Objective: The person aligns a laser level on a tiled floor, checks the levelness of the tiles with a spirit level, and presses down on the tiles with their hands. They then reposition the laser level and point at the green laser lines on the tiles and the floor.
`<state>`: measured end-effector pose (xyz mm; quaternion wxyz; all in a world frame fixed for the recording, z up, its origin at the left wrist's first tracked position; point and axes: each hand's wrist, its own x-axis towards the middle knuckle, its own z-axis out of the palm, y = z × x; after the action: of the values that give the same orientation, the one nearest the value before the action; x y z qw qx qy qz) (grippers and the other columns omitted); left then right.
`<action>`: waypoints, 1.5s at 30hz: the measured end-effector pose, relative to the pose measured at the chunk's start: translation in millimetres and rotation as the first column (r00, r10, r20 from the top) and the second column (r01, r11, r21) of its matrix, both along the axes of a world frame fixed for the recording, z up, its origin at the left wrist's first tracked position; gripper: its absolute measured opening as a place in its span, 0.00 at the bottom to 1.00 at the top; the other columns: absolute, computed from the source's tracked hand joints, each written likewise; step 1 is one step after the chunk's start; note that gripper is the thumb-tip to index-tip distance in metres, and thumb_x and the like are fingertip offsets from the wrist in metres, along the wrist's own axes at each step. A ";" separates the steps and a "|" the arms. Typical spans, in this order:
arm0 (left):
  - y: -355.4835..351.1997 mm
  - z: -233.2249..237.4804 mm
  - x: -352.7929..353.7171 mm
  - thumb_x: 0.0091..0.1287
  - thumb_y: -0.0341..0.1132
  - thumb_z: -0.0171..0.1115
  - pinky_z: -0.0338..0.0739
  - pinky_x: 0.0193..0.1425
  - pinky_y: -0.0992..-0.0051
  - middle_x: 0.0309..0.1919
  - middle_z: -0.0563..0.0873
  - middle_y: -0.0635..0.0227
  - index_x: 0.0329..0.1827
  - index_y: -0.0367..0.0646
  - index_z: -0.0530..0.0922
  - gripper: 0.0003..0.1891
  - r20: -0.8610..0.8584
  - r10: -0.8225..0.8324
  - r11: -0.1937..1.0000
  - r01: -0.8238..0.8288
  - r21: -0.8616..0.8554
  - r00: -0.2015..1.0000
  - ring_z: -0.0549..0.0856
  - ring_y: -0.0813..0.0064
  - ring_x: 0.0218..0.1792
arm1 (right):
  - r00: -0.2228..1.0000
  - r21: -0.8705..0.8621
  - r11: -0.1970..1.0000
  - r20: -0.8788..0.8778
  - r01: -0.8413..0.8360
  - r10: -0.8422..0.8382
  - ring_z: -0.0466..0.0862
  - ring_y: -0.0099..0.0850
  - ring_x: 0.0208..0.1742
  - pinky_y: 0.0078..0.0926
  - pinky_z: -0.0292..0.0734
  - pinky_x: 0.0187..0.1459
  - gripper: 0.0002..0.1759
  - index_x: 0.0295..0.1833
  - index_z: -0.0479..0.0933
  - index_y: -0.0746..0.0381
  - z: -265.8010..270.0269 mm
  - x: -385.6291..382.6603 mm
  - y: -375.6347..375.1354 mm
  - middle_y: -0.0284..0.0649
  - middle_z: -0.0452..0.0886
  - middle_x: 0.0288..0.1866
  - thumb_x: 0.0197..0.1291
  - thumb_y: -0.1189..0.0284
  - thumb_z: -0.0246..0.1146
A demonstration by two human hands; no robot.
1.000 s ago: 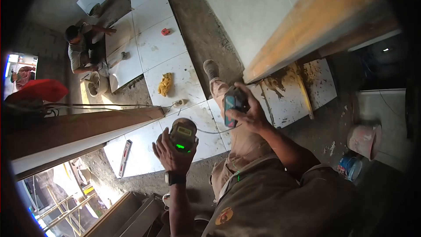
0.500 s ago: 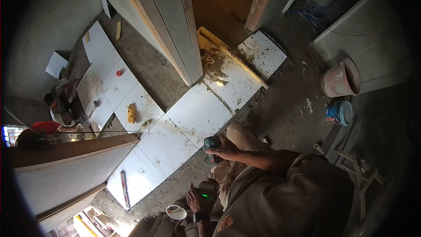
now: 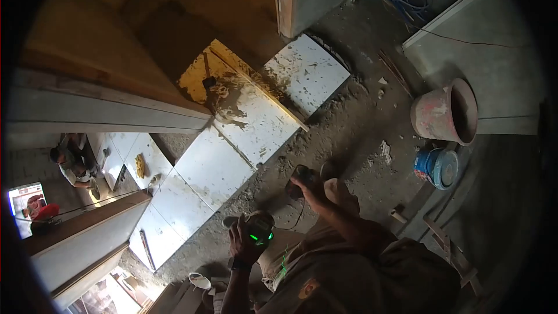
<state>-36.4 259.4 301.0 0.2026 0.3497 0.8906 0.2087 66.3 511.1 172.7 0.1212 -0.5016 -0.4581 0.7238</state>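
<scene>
My left hand is wrapped round a dark laser level with glowing green windows, held low in front of my body. Green light streaks fall on my clothing beside it. In my right hand is a small, dark, box-shaped device; a thin cord hangs below it. Both hands are over the bare floor strip along the near edge of the white floor tiles. A spirit level lies on the tiles at the lower left.
A wooden strip crosses the mortar-smeared tiles near the doorway. At right stand a large bucket and a blue pail. A yellow cloth lies on tiles at left. A crouching person and a person in red are beyond the wall.
My view has swung, shifting the tiles and doorway leftward. The laser level has turned, showing two green windows, and green streaks now appear on my clothing. Both hands keep their holds.
</scene>
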 end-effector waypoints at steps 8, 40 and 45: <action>167.7 -20.5 43.4 0.46 0.43 0.81 0.76 0.63 0.50 0.63 0.73 0.49 0.78 0.43 0.59 0.55 0.192 -0.107 0.994 0.100 0.048 0.976 0.74 0.43 0.63 | 0.951 -0.196 0.973 0.304 0.122 -0.058 0.86 0.29 0.43 0.37 0.85 0.39 0.24 0.53 0.77 0.56 48.5 89.2 160.5 0.34 0.82 0.43 0.57 0.54 0.74; 549.9 -478.3 -52.2 0.50 0.39 0.75 0.69 0.68 0.51 0.66 0.69 0.50 0.82 0.46 0.53 0.55 -0.075 0.036 0.999 -0.037 -0.008 0.997 0.70 0.47 0.65 | 0.300 0.334 -0.068 0.905 -0.940 0.301 0.76 0.50 0.62 0.47 0.79 0.55 0.52 0.78 0.55 0.62 -385.9 -175.9 544.5 0.54 0.73 0.61 0.55 0.54 0.74; 546.0 -514.5 -71.2 0.45 0.40 0.77 0.72 0.65 0.52 0.65 0.70 0.51 0.82 0.46 0.53 0.59 -0.170 -0.009 0.999 0.015 0.035 0.985 0.71 0.48 0.64 | 0.392 0.452 -0.141 0.864 -0.881 0.315 0.76 0.51 0.65 0.47 0.75 0.61 0.53 0.80 0.55 0.60 -416.4 -186.4 575.7 0.54 0.73 0.66 0.55 0.54 0.74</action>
<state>-107.6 805.4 -213.5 0.1207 0.3753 0.8985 0.1931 -120.1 1086.8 -243.7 -0.1091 -0.1881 -0.9695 0.1129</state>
